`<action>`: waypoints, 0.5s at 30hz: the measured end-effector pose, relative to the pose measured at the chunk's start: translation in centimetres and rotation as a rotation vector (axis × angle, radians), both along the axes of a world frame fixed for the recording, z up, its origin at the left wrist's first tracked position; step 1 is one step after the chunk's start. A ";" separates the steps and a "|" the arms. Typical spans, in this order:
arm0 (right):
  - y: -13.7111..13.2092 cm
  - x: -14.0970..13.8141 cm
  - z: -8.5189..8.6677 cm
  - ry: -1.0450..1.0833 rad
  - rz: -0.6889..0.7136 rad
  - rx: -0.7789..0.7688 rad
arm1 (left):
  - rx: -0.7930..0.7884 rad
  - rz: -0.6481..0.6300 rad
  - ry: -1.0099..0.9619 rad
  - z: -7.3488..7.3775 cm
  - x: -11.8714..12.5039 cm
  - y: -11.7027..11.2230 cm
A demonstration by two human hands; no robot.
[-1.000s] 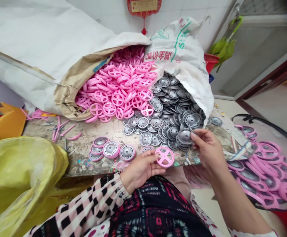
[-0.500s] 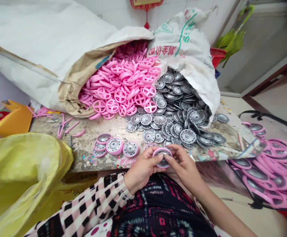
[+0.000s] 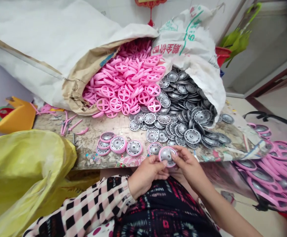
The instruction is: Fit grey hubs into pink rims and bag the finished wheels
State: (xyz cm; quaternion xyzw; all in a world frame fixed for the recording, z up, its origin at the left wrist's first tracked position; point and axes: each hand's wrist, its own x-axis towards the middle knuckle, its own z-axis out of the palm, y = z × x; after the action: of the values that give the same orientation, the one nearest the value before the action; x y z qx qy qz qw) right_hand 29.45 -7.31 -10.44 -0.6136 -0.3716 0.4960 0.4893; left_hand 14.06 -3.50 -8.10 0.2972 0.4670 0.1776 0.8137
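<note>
Between both hands, just off the table's front edge, is a toy wheel (image 3: pixel 167 156) with a pink rim and a grey hubcap facing up. My right hand (image 3: pixel 189 164) pinches its right side, thumb on the face. My left hand (image 3: pixel 149 172) grips the lower left of the same wheel, fingers curled beneath. Right behind it on the table lies another pink-rimmed wheel (image 3: pixel 154 149). To the left sit several more assembled wheels (image 3: pixel 118 144), some stacked. Loose grey hubcaps (image 3: pixel 192 136) spread out behind my right hand, and pink spoked rims (image 3: pixel 115 104) are heaped farther back.
A white paper-lined sack (image 3: pixel 79 79) spills the rims; a white woven sack (image 3: pixel 205 79) spills the hubcaps. Pink sticks (image 3: pixel 65 123) and screws lie left. A yellow bag (image 3: pixel 30 158) stands front left. At right, a clear bag (image 3: pixel 276 171) holds pink-and-grey wheels.
The wheel in my hands has tipped so its grey face shows more fully. My left thumb has slid down off its middle to the lower edge. The whole view has shifted slightly.
</note>
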 end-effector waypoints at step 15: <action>3.3 -1.3 -0.7 -0.830 0.225 0.147 | 0.186 -0.133 -0.036 0.3 -1.1 -0.1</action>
State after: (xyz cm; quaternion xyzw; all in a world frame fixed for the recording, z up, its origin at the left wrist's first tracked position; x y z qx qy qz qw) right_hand 28.20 -3.97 -11.15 -0.6799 -0.6359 0.2299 0.2838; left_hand 12.93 -3.62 -7.76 0.3982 0.4130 0.1712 0.8009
